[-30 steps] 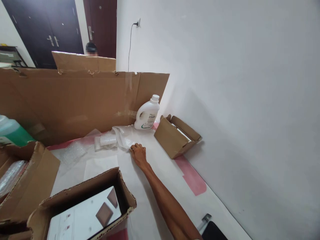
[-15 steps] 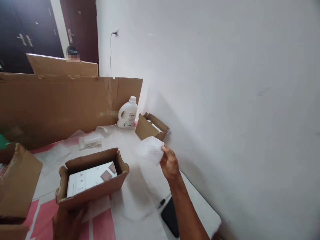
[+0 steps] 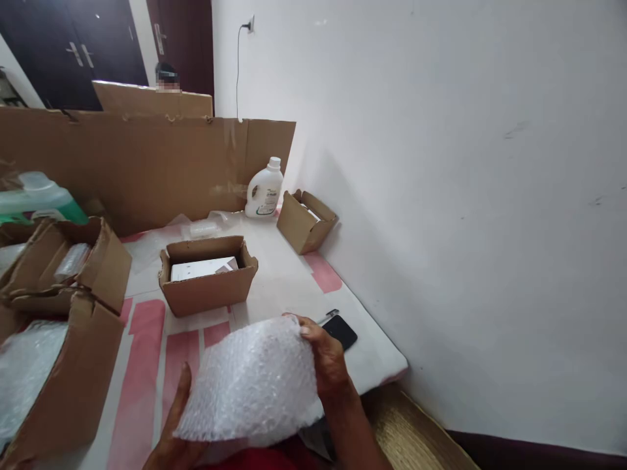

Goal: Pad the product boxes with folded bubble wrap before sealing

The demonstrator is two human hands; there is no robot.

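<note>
A piece of clear bubble wrap (image 3: 255,378) is held up in front of me, low in the view. My right hand (image 3: 326,356) is closed on its upper right corner, thumb on the near side. At its lower left corner is my left hand (image 3: 174,431), with the thumb raised beside the edge and the fingers partly hidden beneath the wrap, bearing it from below. Beyond the wrap, an open cardboard box (image 3: 208,294) stands on the table with a white printed box (image 3: 198,269) inside.
Several open cartons (image 3: 93,365) holding bubble-wrapped items crowd the left. A green bottle (image 3: 44,199), a white jug (image 3: 264,189) and another small carton (image 3: 304,225) stand farther back. A black phone (image 3: 340,331) lies near the right edge. Behind a cardboard partition (image 3: 147,170), a person is visible.
My right hand has brought the bubble wrap nearer and lower. My left hand has left the cardboard box and moved to the wrap. The view has shifted downward.
</note>
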